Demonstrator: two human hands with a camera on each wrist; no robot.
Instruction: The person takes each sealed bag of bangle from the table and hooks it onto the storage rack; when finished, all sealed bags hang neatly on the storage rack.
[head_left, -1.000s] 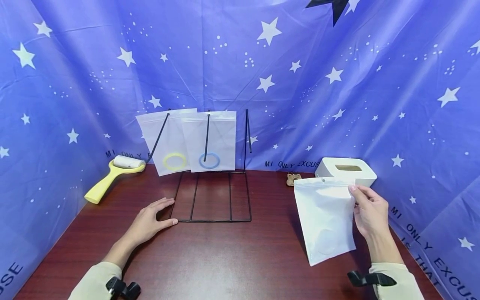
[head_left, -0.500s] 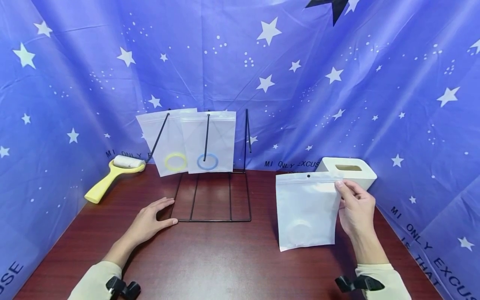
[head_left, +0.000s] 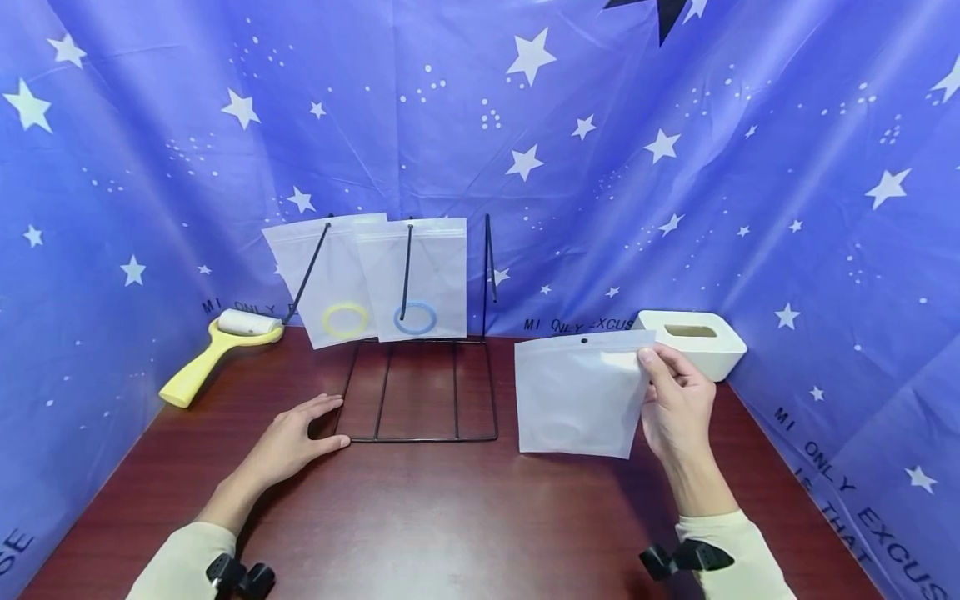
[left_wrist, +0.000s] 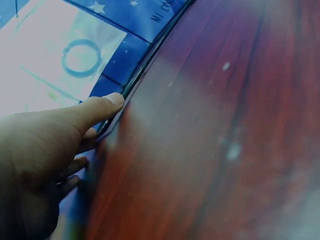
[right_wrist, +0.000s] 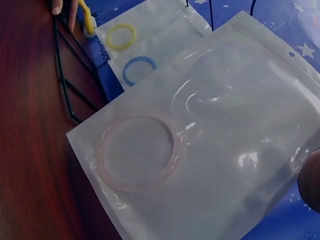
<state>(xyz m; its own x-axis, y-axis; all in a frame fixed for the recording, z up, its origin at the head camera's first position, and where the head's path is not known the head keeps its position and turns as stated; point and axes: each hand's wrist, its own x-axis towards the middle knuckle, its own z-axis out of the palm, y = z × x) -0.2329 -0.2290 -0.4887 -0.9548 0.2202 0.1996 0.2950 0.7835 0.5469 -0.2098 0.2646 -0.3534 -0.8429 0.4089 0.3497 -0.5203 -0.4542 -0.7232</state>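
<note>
My right hand [head_left: 681,408] pinches the upper right corner of a white zip-lock bag [head_left: 577,396], held up to the right of the black wire rack [head_left: 423,439]. A round hanging hole shows in its top strip. Through its film the right wrist view reveals a pale pink ring [right_wrist: 102,155]. At the rack's front left corner my left hand [head_left: 288,442] rests with fingers spread, thumb on the front wire. Two more bags hang on the rack's prongs: the left bag [head_left: 315,267] contains a yellow ring [head_left: 326,319], the middle bag [head_left: 442,267] a blue ring [head_left: 431,317].
The rack's right prong [head_left: 491,262] carries no bag. A yellow-handled lint roller [head_left: 191,375] lies at the back left. Behind my right hand stands a white tissue box [head_left: 723,354]. Blue star-printed cloth [head_left: 600,183] encloses the dark red table [head_left: 420,525].
My right hand has moved left with the bag, bringing it closer to the rack and tilting its lower edge away. The left hand stays at the rack's corner. The view has shifted slightly.
</note>
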